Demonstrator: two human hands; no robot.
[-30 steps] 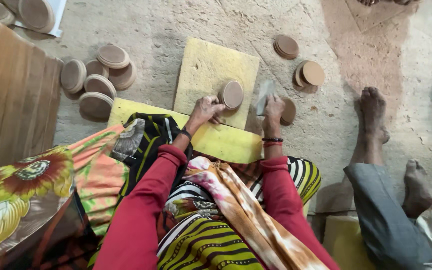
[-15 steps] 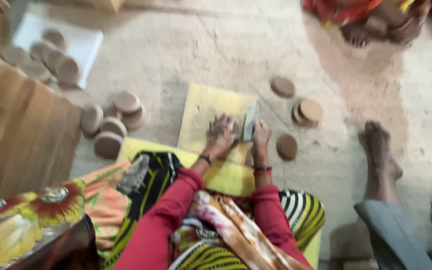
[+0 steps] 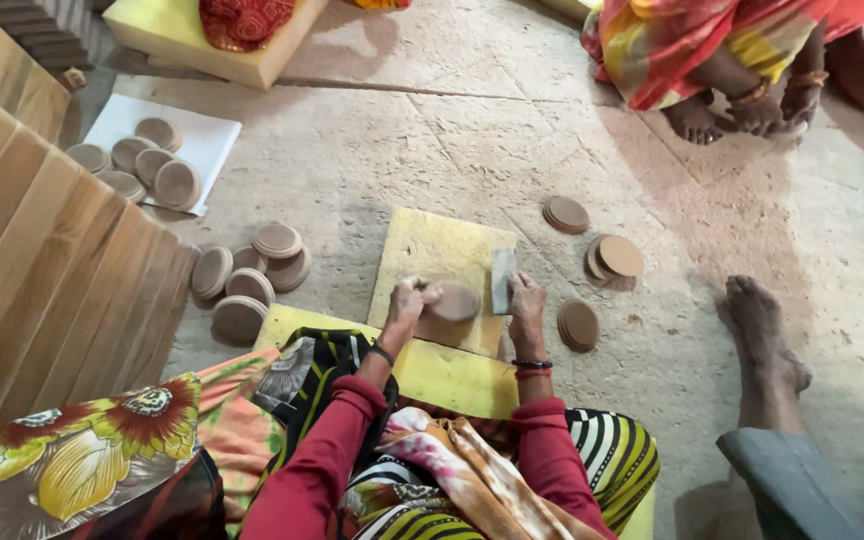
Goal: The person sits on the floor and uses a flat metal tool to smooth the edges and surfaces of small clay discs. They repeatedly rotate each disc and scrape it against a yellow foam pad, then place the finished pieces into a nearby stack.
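Observation:
My left hand (image 3: 407, 303) grips a round brown clay disc (image 3: 454, 301) that lies on a yellow foam pad (image 3: 440, 250) on the floor. My right hand (image 3: 525, 302) holds a flat grey scraper blade (image 3: 502, 279) upright against the disc's right edge. Both arms wear red sleeves, with dark bangles at the wrists. A second yellow pad (image 3: 452, 375) lies nearer my lap.
Clay discs lie in piles at the left (image 3: 252, 270), on white paper (image 3: 142, 160) and to the right (image 3: 602, 258). A wooden board (image 3: 42, 250) leans at the left. Another person's bare foot (image 3: 767, 345) rests at the right; a seated person (image 3: 722, 60) is at the top right.
The camera has tilted up and shows more floor beyond the pad. My hands stay together on the disc and blade at the pad's near edge.

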